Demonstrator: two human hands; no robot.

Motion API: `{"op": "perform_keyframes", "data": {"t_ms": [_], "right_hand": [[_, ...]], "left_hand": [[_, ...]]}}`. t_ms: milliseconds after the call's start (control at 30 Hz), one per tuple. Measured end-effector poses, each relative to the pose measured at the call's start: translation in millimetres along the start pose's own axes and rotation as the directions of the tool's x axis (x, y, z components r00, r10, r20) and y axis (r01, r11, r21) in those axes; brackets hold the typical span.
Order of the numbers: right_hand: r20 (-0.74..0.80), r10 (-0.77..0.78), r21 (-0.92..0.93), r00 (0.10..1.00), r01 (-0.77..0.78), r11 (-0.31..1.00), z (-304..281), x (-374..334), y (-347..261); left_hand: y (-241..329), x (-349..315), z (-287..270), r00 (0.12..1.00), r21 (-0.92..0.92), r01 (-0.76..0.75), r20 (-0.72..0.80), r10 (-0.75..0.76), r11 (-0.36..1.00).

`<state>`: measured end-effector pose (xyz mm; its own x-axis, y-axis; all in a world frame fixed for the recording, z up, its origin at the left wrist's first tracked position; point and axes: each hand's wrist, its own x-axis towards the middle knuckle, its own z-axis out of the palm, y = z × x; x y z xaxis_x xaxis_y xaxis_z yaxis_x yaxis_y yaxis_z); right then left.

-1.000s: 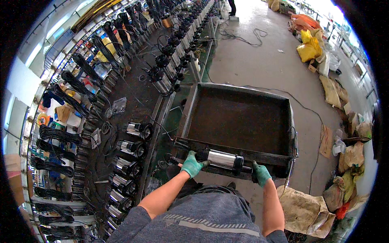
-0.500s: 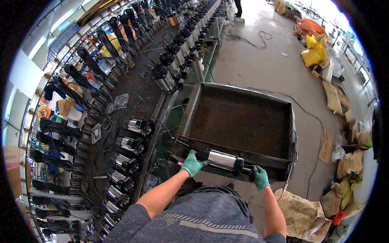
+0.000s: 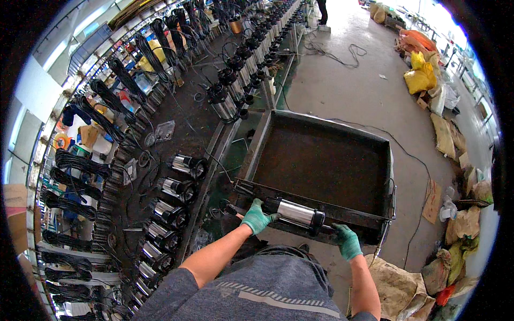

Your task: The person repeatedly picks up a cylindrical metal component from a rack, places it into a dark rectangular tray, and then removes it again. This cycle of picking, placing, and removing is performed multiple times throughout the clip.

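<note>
a grey floor (image 3: 342,80) spans the upper centre of the frame. a long dark workbench (image 3: 187,140) runs from the lower left to the upper centre. a shallow rectangular metal tray (image 3: 321,160) with a brown interior stands right of centre.

the silver cylinder (image 3: 297,213) with black ends lies just below the centre of the frame, along the near edge of the tray and tilted slightly down toward the right. the left hand (image 3: 257,218), in a green glove, grasps the left end of the cylinder, thumb toward the metal body. the right hand (image 3: 348,242), also gloved in green, is at the right end, fingertips at a thin rod; whether it is closed on the rod cannot be told.

similar silver-and-black units (image 3: 179,189) lie in a row at left of centre. coiled black cables (image 3: 80,162) hang along the left side. a yellow sack (image 3: 419,79) lies at upper right, and a beige sack (image 3: 393,286) at lower right.
</note>
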<state>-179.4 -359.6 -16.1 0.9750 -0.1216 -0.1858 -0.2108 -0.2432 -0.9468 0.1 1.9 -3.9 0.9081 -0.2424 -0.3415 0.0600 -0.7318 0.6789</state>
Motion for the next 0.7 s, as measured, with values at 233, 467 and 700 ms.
{"op": "perform_keyframes", "data": {"t_ms": [233, 467, 700], "right_hand": [[-0.022, 0.367, 0.319, 0.930, -0.342, 0.884, 8, 17, 9], [-0.131, 0.455, 0.415, 0.881, -0.368, 0.832, 22, 12, -26], [-0.454, 0.186, 0.168, 0.871, -0.121, 0.978, 8, 13, -10]], "left_hand": [[-13, 8, 5, 0.996, -0.137, -0.089, -0.039, 0.084, 0.987], [-2, -1, 3, 0.981, -0.119, -0.191, -0.065, 0.184, 0.974], [2, 16, 6, 0.993, -0.242, -0.112, 0.017, 0.120, 0.964]]}}
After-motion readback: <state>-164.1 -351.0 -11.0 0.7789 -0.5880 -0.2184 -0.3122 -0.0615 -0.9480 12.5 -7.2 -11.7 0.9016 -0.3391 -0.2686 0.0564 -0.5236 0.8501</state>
